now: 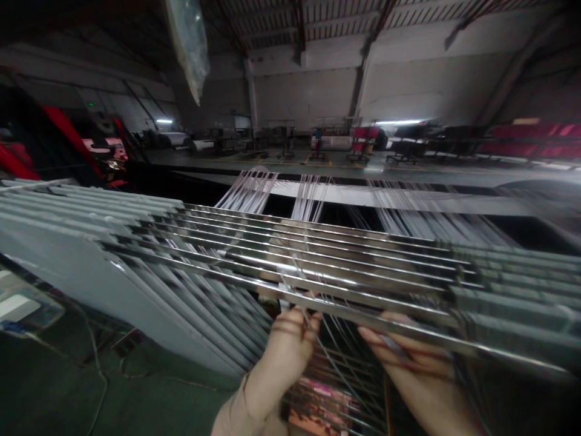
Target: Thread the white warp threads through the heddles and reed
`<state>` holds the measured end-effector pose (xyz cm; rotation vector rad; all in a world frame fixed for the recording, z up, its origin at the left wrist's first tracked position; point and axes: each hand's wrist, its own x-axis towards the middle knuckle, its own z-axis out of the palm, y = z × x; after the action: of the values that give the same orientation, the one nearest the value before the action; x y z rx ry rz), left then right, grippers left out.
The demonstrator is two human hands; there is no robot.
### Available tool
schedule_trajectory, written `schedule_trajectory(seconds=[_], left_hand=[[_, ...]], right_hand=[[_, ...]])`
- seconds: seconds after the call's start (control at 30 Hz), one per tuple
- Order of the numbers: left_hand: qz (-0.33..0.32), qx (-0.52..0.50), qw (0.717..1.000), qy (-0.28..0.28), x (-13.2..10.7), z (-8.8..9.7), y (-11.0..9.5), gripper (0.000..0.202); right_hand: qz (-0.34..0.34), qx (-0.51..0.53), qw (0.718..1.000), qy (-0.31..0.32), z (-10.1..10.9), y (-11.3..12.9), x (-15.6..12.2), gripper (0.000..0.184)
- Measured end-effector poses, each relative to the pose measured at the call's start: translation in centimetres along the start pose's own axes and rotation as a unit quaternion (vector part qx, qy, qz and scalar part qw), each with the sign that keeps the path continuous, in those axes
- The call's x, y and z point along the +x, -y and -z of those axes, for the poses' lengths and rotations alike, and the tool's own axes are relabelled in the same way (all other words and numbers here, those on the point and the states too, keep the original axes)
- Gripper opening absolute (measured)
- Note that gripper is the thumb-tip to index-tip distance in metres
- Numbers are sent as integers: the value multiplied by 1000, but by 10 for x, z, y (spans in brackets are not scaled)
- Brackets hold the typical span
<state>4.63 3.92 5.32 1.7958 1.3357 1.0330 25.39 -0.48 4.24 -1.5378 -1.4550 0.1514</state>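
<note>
From here I pick out 2 finishes up close: the bars are smooth, glossy metal, while the grey panels look matt. The pale threads read as fine fibre to me, the hanging sheet as shiny, translucent plastic.

Directed forward and down from head height, metal loom rails are viewed closely, the rear wall distantly.

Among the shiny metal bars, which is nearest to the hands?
The front bar, lowest of the set in view, beside the left hand and right hand; the other bars lie behind it.
</note>
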Motion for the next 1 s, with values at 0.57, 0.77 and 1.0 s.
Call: schedule_trajectory(seconds=[0.57,0.77,1.0], left_hand=[[121,-295,943,89,-8,12,-21,26],[-12,-85,996,36,-37,8,-13,23],[39,42,996,-73,-3,4,13,36]], right_hand=[[15,96,980,172,6,52,15,24],[-7,29,988,151,-1,51,13,22],[148,-74,984,67,21,14,-10,25]])
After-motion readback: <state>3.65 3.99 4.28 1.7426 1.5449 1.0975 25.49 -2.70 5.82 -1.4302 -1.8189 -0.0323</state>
